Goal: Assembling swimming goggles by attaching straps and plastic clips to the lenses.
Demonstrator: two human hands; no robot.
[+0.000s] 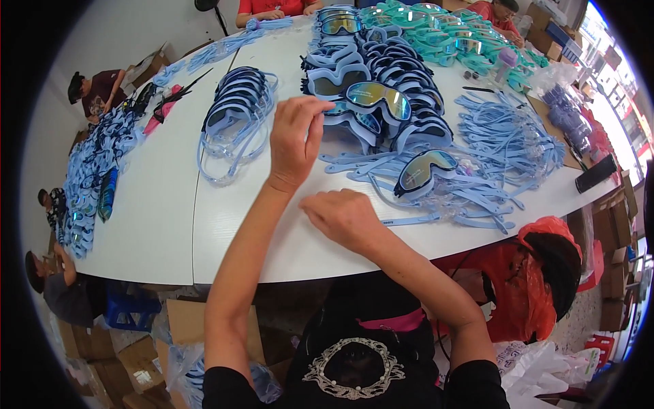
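A: Item one, the landmark: the white rectangular work table (pixel 170 225). What lies on it nearest the hands?

B: Just beyond the hands, a stacked pile of dark-blue swimming goggles with tinted mirrored lenses (pixel 381 102). One single pale-blue goggle with a gold mirrored lens (pixel 424 170) lies apart from that pile, nearer the table's front edge, on a heap of loose pale-blue rubber straps (pixel 477 198).

A: The left hand?

B: Left hand (pixel 294 140) is raised over the table, fingers bunched together at the tips, pinching the near edge of the goggle pile; exactly what it grips I cannot tell.

A: The right hand?

B: Right hand (pixel 344 217) rests on the table top near the front edge, fingers curled inward, touching a thin pale-blue strap (pixel 409 221) that runs along the surface. Whether it clamps the strap is hidden.

A: Other entries?

B: A looped bundle of blue goggles with clear straps (pixel 235 116) to the left of the pile; turquoise goggles (pixel 443 34) at the table's far end; an orange plastic bag (pixel 531 286) below the front edge, to the right.
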